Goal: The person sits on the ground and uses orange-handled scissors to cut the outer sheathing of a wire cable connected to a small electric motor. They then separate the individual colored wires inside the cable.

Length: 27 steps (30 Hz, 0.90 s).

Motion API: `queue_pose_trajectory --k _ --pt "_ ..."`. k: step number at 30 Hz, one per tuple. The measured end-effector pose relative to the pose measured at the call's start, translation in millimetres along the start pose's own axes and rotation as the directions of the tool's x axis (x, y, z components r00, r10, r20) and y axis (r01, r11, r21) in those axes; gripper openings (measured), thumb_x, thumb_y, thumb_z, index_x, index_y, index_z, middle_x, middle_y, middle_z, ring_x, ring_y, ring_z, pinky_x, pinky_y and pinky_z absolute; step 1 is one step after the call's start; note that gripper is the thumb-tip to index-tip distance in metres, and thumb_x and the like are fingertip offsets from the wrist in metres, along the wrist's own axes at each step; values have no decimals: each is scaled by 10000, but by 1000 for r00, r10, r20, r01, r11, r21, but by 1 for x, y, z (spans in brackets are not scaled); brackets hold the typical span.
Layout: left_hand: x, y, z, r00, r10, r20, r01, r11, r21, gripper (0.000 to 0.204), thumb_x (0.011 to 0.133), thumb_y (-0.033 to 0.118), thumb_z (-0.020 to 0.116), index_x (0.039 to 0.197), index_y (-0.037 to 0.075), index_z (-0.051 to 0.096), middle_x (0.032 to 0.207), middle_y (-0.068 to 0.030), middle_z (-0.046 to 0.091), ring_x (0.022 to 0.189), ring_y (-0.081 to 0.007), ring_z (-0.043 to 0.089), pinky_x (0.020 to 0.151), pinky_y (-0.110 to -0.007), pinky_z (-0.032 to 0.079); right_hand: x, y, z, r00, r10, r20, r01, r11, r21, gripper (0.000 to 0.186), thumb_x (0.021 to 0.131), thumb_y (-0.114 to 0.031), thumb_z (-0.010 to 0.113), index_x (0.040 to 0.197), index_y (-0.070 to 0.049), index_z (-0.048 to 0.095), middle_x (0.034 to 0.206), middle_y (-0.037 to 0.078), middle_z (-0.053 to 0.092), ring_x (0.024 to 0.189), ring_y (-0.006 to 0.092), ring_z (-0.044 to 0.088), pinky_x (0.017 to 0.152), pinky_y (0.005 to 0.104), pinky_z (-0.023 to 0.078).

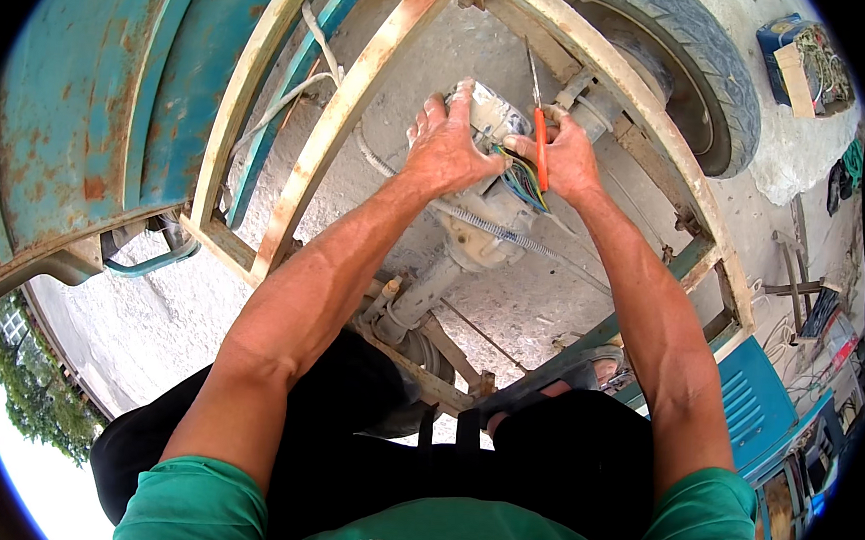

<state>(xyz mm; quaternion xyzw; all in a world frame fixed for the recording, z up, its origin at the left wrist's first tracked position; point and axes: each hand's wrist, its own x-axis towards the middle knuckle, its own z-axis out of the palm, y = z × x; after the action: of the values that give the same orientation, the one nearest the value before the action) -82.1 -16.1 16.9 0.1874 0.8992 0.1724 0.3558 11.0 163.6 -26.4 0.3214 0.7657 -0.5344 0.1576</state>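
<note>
My left hand (451, 149) grips a dusty pale box (499, 114) with its fingers along the left side and its thumb toward the wires. A bundle of coloured wires (524, 181) hangs out of the box's near end. In my right hand (568, 161) is an orange-handled tool (541, 147) with a slim pointed metal end reaching away from me; its exact kind is unclear. My right thumb and the left thumb come close together at the wires. Below the box lies a dusty axle housing (480, 238) crossed by a grey corrugated conduit (501, 227).
A worn cream-painted metal frame (337, 123) surrounds the work. A rusty teal body panel (95, 76) rises at the left. At the far right are a wheel with its tyre (730, 100) and a box of tangled wires (817, 71). Teal louvred metal (744, 402) stands near right.
</note>
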Motion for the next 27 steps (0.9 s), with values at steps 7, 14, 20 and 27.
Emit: queue_pose_trajectory --k 7,14,20,27 --pt "-1 -1 -3 999 34 18 -34 999 3 1193 693 399 841 1620 77 162 1434 -335 379 1367 -494 414 1159 -529 365 -1 0 1 1000 -29 -12 29 999 -42 982 688 -506 917 1388 68 535 1200 219 709 1100 287 695 981 378 534" --pt "-3 0 -5 999 32 14 -32 999 -12 1193 695 369 842 1625 74 155 1421 -329 388 1350 -485 435 1159 -508 381 -6 -5 -1 1000 3 17 -1 996 -86 1016 701 -501 906 1432 67 485 1231 238 690 1129 308 682 996 383 524" --pt "-1 -4 -6 999 1 45 2 997 -73 1207 679 400 841 1634 114 162 1489 -327 338 1414 -496 357 1204 -515 308 -21 -3 -9 969 -120 216 108 992 68 961 733 -450 887 1435 45 457 1227 233 689 1141 318 679 1002 398 518" --pt "-1 -6 -4 999 34 9 -34 999 -19 1211 683 374 848 1631 84 151 1438 -329 385 1371 -482 422 1169 -487 377 -35 -16 -6 979 -195 58 204 938 -282 607 875 -348 759 1383 -104 535 1130 233 715 1037 418 694 936 474 543"
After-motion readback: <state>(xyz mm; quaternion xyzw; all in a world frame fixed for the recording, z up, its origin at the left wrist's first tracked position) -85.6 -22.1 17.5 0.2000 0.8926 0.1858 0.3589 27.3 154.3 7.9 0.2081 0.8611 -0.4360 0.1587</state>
